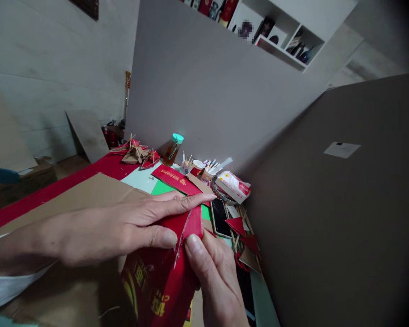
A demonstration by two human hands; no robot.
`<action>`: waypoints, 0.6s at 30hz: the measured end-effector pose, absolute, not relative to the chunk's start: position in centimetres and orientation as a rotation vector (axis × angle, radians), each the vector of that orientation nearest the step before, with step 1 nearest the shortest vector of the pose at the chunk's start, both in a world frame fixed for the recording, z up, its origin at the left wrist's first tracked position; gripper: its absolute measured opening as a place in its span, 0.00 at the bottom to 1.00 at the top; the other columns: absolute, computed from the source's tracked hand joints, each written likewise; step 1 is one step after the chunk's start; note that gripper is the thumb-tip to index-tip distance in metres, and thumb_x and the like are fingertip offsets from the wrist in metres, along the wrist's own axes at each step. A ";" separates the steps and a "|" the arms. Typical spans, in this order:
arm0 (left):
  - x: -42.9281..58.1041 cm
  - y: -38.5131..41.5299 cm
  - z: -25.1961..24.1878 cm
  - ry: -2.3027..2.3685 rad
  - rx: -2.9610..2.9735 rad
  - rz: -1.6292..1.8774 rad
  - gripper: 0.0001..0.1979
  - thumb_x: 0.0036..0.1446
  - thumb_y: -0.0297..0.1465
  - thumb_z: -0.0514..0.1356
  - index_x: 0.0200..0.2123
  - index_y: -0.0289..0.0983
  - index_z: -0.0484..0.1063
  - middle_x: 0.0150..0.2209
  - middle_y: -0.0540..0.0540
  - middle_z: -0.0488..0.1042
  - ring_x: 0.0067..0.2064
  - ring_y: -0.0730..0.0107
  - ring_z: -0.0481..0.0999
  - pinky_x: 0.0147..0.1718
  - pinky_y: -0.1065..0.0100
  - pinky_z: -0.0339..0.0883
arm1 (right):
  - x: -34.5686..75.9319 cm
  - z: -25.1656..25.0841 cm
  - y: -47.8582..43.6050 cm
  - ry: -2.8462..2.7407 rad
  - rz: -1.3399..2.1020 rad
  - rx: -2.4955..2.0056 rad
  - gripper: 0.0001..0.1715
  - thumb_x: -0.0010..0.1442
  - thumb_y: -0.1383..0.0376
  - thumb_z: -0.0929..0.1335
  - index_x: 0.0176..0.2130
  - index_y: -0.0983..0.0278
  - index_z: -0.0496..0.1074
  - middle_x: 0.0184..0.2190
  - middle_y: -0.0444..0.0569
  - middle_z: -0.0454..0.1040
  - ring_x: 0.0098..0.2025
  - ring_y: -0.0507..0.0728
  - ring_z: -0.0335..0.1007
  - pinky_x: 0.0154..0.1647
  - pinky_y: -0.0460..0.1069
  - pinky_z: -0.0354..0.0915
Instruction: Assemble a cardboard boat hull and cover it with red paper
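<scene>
A red paper envelope with gold print (160, 277) lies partly torn in front of me, a ragged white edge running down its upper part. My left hand (122, 222) lies over its top, fingers stretched out flat and thumb pressed on the paper beside the tear. My right hand (213, 272) comes up from below and pinches the red flap on the right side of the tear between thumb and fingers. Brown cardboard (88, 195) lies under both hands.
A phone (220, 217), red paper triangles (236, 225) and sticks lie to the right. Further back are another red envelope (173, 178), a tissue pack (232, 186), cups of sticks (197, 167), a green-capped bottle (173, 149) and folded red paper pieces (136, 154). A large brown board (344, 204) stands close at right.
</scene>
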State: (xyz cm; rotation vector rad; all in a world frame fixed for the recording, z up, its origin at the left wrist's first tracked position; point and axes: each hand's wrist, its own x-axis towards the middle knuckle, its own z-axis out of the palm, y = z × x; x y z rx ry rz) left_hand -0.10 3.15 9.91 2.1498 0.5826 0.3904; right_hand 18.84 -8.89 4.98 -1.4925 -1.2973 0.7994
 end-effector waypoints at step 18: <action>-0.1 2.9 9.0 0.687 2.201 0.383 0.41 0.65 0.58 0.52 0.75 0.53 0.45 0.76 0.54 0.52 0.76 0.46 0.51 0.72 0.47 0.47 | 19.8 3.9 -9.3 -1.589 0.624 -1.357 0.21 0.72 0.47 0.64 0.56 0.49 0.78 0.47 0.50 0.80 0.56 0.65 0.72 0.61 0.58 0.70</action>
